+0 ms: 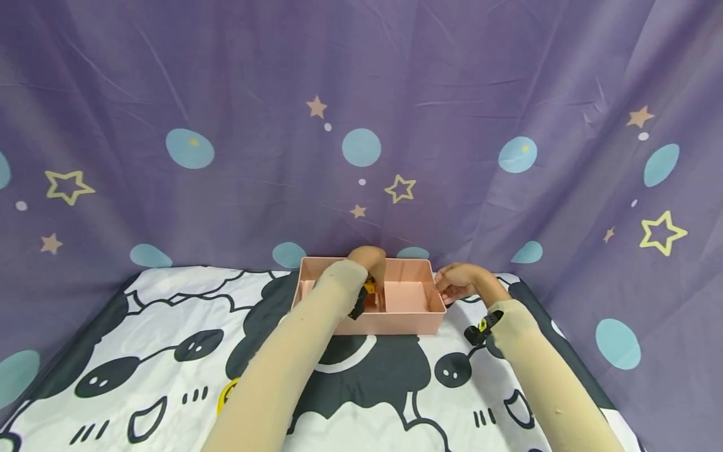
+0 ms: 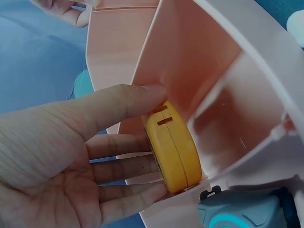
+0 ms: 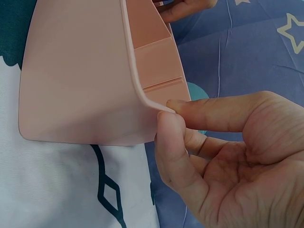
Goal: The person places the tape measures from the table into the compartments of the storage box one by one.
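Observation:
A pink divided storage box (image 1: 390, 323) stands on the far part of the table. My left hand (image 1: 369, 260) reaches down into it. In the left wrist view, thumb and fingertips of this hand (image 2: 80, 147) pinch a yellow rounded plastic case (image 2: 175, 147), held on edge beside a divider. Its seam and two slots show, but its flat faces are mostly hidden. A grey case with a turquoise ring and black clip (image 2: 242, 209) is at the lower right. My right hand (image 1: 460, 282) pinches the box's right rim between thumb and forefinger (image 3: 171, 128).
A black-and-white cartoon cloth (image 1: 169, 326) covers the table. A yellow round thing (image 1: 224, 395) lies near the left forearm, partly hidden by the sleeve. Behind the box hangs a purple curtain (image 1: 254, 157) with stars and blue dots.

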`<state>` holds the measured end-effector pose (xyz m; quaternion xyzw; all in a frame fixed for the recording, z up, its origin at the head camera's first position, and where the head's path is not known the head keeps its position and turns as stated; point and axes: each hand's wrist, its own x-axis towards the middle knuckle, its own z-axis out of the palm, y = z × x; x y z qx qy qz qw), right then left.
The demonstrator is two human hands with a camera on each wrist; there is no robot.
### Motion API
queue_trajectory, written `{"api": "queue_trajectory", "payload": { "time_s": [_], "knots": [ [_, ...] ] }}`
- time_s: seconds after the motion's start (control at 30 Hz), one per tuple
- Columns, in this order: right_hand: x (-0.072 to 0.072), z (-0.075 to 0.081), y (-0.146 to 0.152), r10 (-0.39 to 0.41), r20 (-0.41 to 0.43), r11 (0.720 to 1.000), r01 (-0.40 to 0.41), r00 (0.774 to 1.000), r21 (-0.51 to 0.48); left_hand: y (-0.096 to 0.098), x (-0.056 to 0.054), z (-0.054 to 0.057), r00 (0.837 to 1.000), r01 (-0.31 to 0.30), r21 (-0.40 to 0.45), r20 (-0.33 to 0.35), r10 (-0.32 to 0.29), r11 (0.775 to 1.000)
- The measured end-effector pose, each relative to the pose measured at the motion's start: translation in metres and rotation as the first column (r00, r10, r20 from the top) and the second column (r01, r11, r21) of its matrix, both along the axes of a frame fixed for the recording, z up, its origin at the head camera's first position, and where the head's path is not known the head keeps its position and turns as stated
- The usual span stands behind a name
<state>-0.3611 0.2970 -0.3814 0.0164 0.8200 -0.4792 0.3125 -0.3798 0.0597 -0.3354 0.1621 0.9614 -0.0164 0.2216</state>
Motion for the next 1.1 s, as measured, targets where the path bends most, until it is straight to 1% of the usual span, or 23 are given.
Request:
{"api": "queue_trajectory", "payload": {
  "time_s": [0.13,0.17,0.2,0.23,0.43,0.47,0.53,0.57,0.63,0.67,0.7,0.77,0.93,1.03,1.1],
  "knots": [
    [-0.001,-0.001,0.0,-0.004,0.011,1.0,0.004,1.0,-0.01,0.003,-0.002,0.002,0.999,-0.013,-0.053,0.041,0.015,0.999],
    [0.0,-0.002,-0.001,-0.005,0.015,1.0,0.005,1.0,-0.007,0.003,-0.001,0.002,0.999,-0.012,-0.056,0.048,0.014,0.998],
    [0.0,-0.002,-0.001,-0.002,0.016,1.0,0.002,1.0,-0.004,0.002,-0.001,0.001,0.999,-0.007,-0.047,0.042,0.009,0.999],
    [0.0,-0.002,-0.002,-0.005,0.017,1.0,0.005,1.0,0.0,0.001,-0.001,0.001,0.998,-0.009,-0.059,0.063,0.013,0.998],
    [0.001,0.002,-0.002,-0.005,0.013,1.0,0.005,1.0,0.015,0.0,-0.001,0.006,0.994,-0.027,-0.06,0.101,0.033,0.998],
    [0.001,0.003,-0.002,-0.006,0.015,1.0,0.006,1.0,0.014,0.001,-0.001,0.006,0.994,-0.04,-0.053,0.101,0.046,0.998],
    [0.001,0.004,-0.002,0.002,0.015,1.0,-0.002,1.0,0.015,0.003,-0.002,0.007,0.987,-0.078,-0.067,0.133,0.086,0.995],
    [0.001,0.005,-0.002,-0.001,0.015,1.0,0.001,1.0,0.015,0.004,-0.002,0.007,0.985,-0.095,-0.07,0.137,0.103,0.993],
    [0.0,0.006,-0.003,-0.006,0.009,1.0,0.006,1.0,0.016,0.005,-0.003,0.008,0.981,-0.119,-0.086,0.141,0.131,0.989],
    [0.0,0.007,-0.004,0.002,0.007,1.0,-0.002,1.0,0.018,0.004,-0.004,0.008,0.977,-0.134,-0.093,0.156,0.147,0.987],
    [0.0,0.007,-0.004,0.004,0.004,1.0,-0.004,1.0,0.02,0.003,-0.004,0.009,0.976,-0.137,-0.089,0.158,0.149,0.987],
    [0.0,0.007,-0.004,0.003,0.004,1.0,-0.003,1.0,0.023,0.002,-0.004,0.009,0.98,-0.118,-0.081,0.149,0.129,0.99],
    [-0.001,0.004,-0.004,0.004,-0.005,0.999,-0.003,1.0,0.034,-0.007,-0.005,0.007,0.991,-0.06,-0.011,0.12,0.061,0.998],
    [-0.001,0.003,-0.002,0.006,-0.017,1.0,-0.006,1.0,0.027,-0.009,-0.007,0.006,0.993,-0.048,0.028,0.106,0.045,0.998],
    [-0.002,0.003,-0.002,0.01,-0.019,1.0,-0.01,1.0,0.021,-0.01,-0.009,0.006,0.993,-0.054,0.043,0.105,0.049,0.998]
  ]
}}
